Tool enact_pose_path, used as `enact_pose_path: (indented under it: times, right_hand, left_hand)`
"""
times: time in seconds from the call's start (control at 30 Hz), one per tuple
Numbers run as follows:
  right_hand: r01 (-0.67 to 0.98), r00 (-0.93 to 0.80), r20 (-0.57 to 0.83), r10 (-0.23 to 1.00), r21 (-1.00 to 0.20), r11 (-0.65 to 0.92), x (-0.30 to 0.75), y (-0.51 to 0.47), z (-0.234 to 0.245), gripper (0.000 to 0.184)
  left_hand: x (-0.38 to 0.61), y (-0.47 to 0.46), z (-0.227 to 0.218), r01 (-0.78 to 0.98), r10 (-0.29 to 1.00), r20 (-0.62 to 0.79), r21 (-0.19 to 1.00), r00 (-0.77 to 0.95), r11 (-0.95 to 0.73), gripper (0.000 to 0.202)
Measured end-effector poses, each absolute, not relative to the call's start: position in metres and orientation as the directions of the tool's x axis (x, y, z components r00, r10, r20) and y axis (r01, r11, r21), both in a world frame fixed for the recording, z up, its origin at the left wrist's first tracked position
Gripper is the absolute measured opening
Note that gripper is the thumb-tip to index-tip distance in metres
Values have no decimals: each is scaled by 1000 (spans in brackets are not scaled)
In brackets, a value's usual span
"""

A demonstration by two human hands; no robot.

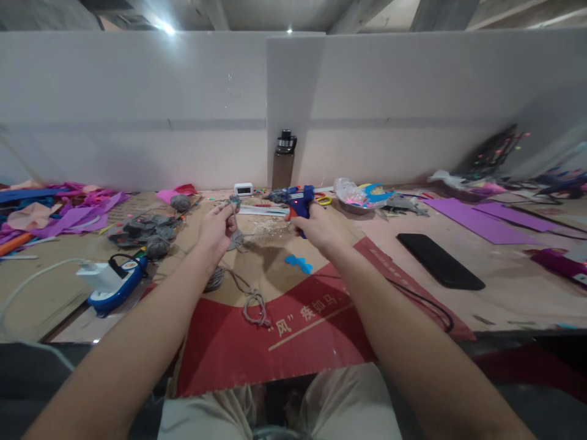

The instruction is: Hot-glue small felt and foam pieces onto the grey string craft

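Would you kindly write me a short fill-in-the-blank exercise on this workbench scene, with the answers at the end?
1. The blue glue gun is in the ____ hand.
2. The small cut-out lying on the cardboard is bright ____.
3. The cardboard's lettered front part is ____.
4. The large flat sheet on the right of the view is ____.
Missing words: right; blue; red; purple.
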State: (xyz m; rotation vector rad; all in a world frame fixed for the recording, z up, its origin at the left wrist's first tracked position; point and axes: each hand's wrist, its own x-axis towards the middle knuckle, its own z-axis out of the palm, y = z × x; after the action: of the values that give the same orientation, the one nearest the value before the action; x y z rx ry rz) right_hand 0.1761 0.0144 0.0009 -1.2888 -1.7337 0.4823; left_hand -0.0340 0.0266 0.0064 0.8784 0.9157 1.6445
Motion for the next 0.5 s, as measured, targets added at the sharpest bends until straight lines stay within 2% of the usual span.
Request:
enact_pose_path:
  times: [0.03,0.1,0.17,0.23,0.3,0.37,0.4,0.43,0.5]
  right_hand:
    - [583,-18,348,937,-758,293,181,19,-1,20]
    - [674,27,266,964,-717,179,192,26,-7,10]
    - [783,23,313,949,-596,177,203,32,-13,1]
    - [849,41,365,930,-503,161,213,35,-19,7]
    - [878,161,429,889,-474,70,216,36,-20,17]
    - [853,245,509,825,-518,66,211,34,-17,22]
    - [814,254,538,804,-568,124,203,31,-14,22]
    - [742,222,548,807,-632,225,193,28,-10,19]
    - [452,121,500,858,-797,401,168,21,-5,19]
  left_hand:
    - [-34,26,6,-405,968,113,893,-223,-197,15]
    - [-32,25,5,-369,967,129,907,-218,-204,12]
    - [-29,24,4,-319,963,167,920,-211,-229,12]
    - [-26,22,3,-253,950,230,926,-213,-280,13]
    - [-23,21,3,-165,921,310,921,-236,-352,11]
    - [-20,18,4,-42,874,405,902,-269,-431,8]
    - [-19,16,5,27,846,454,885,-279,-465,6]
    - [-18,14,6,96,819,499,865,-282,-493,5]
    - [-15,9,7,215,780,567,823,-264,-525,8]
